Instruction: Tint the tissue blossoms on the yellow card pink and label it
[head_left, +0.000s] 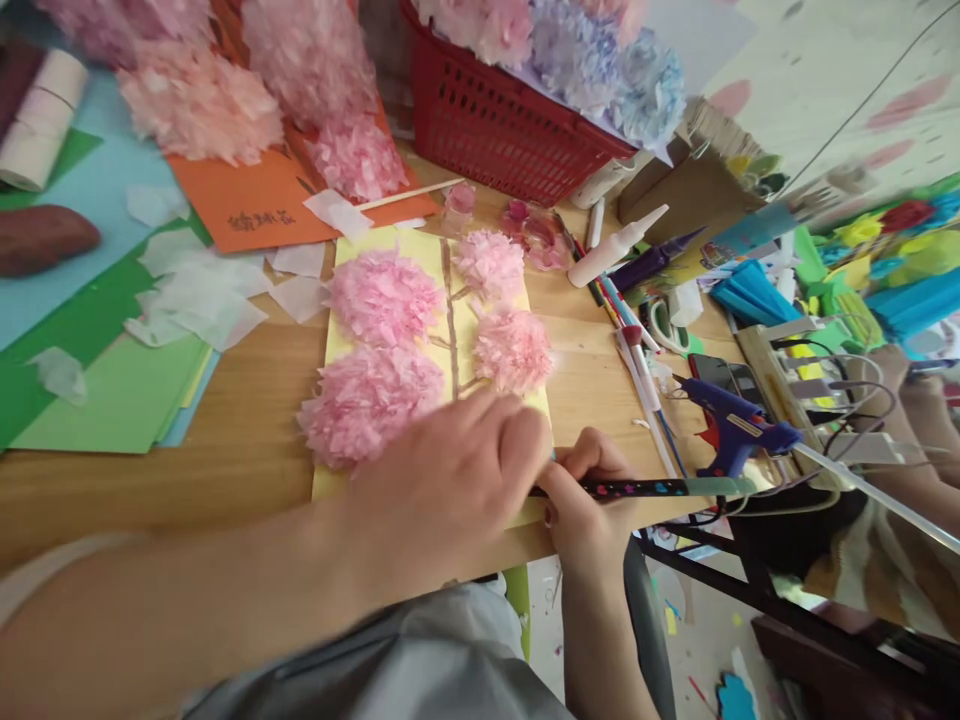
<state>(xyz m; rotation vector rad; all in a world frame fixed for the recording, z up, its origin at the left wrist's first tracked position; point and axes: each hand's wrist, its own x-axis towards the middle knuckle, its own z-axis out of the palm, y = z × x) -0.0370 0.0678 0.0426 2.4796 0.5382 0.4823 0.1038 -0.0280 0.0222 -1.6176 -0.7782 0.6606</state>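
Observation:
Pink paper flowers [386,297] lie on a yellow sheet [341,345] with brown branch lines drawn on it. My left hand [450,480] is closed and slightly blurred over the sheet's lower edge, its fingertips hidden behind the knuckles. Just to its right my right hand [592,500] is closed round a dark pen with coloured star and heart patterns [637,488]. The pen's pale end points right; its other end disappears under my left hand. The two hands touch or nearly touch.
A red basket [502,120] of paper flowers stands behind. Right are a blue glue gun [739,425], glue bottles [616,245], pens and cables. Left lie tissue scraps [202,290] and green paper [112,400]. At the far right another person's hands [885,385] show.

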